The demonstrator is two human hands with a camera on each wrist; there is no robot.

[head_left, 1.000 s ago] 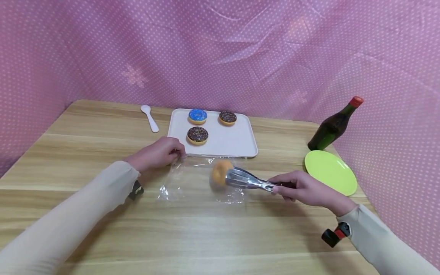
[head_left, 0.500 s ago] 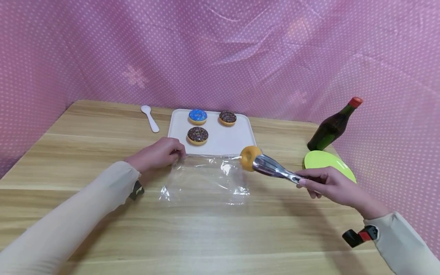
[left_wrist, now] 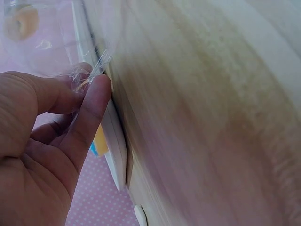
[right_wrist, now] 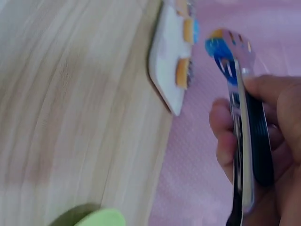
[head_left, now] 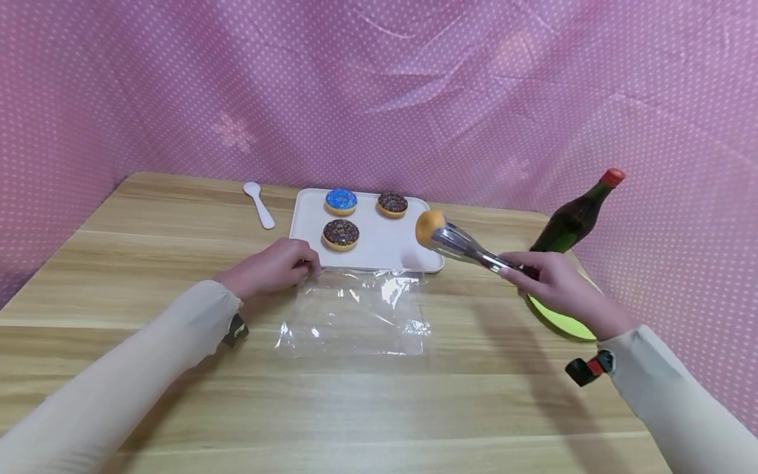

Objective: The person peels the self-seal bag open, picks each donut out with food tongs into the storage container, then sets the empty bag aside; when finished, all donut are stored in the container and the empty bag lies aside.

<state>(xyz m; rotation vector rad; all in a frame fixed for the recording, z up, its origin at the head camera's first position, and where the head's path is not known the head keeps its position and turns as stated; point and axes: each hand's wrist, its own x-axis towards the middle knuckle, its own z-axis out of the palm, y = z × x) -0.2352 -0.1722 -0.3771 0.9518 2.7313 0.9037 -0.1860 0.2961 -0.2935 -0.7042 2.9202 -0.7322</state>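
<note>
My left hand (head_left: 279, 266) pinches the upper left corner of a clear plastic bag (head_left: 355, 316), which lies flat on the table. In the left wrist view, the thumb and a finger grip the crinkled film (left_wrist: 101, 63). My right hand (head_left: 553, 283) holds metal tongs (head_left: 468, 247) by the handle. A doughnut (head_left: 428, 228) is clamped in the tongs' tips, raised over the right part of the white tray (head_left: 385, 247); its orange-brown dough side faces the head camera. Blue icing (right_wrist: 217, 48) shows on it in the right wrist view.
On the tray sit a blue doughnut (head_left: 341, 201) and two chocolate doughnuts with sprinkles, one in front (head_left: 340, 234) and one behind (head_left: 393, 204). A white spoon (head_left: 258, 205) lies to the left. At right stand a dark bottle (head_left: 571, 220) and a green plate (head_left: 559, 319).
My right hand has drawn the tongs and doughnut from over the bag to the right, then up and back over the tray. My left hand stays at the bag's corner.
</note>
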